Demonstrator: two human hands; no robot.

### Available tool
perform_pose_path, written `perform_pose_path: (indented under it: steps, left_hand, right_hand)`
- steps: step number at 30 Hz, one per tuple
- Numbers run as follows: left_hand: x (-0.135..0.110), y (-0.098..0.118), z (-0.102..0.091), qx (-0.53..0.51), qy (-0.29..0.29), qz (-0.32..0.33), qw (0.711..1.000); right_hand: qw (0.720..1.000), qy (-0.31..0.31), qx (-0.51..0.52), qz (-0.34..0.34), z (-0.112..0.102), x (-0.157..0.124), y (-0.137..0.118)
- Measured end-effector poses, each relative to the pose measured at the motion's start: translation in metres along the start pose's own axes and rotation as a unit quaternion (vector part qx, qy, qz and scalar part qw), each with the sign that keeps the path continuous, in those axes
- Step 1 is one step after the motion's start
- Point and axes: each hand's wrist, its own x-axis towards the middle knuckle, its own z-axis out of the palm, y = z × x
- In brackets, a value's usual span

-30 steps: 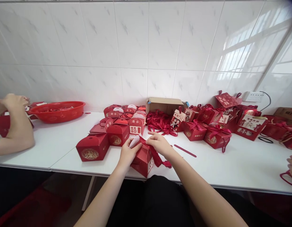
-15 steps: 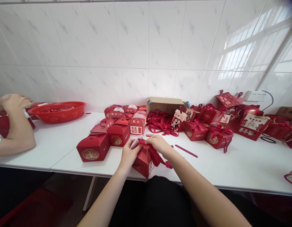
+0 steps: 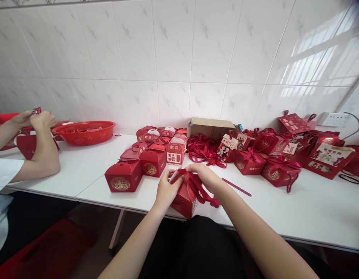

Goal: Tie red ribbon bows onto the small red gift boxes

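Note:
A red gift box (image 3: 183, 201) stands at the front edge of the table before me, turned with one corner toward me. At its top, my left hand (image 3: 167, 189) pinches the upper flap, where a white strip shows by the thumb. A dark red ribbon (image 3: 199, 190) drapes from the box top down its right side, with its loose end on the table. My right hand (image 3: 205, 177) is closed at the ribbon on the far side of the top; its fingertips are partly hidden. Just left stand closed red boxes (image 3: 124, 175) with gold emblems.
An open carton (image 3: 212, 126) spills red ribbons (image 3: 205, 149) near the wall. Bow-tied boxes (image 3: 279, 170) crowd the right; a thin red strip (image 3: 236, 187) lies nearer. On the left, a red basin (image 3: 86, 133) stands beside a co-worker's hands (image 3: 42, 119).
The view has swung left, so everything sits further right. My right hand has drawn slightly closer over the box top. The co-worker's hands have lifted with a small red packet.

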Motion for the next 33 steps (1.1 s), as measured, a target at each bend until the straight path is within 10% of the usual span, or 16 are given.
perform_pose_path:
  steps: [33]
  left_hand:
    - [-0.015,0.013,-0.013,0.008,-0.024,-0.034,0.999]
  right_hand:
    - [0.993,-0.110,-0.030,-0.037,-0.002,0.007,0.002]
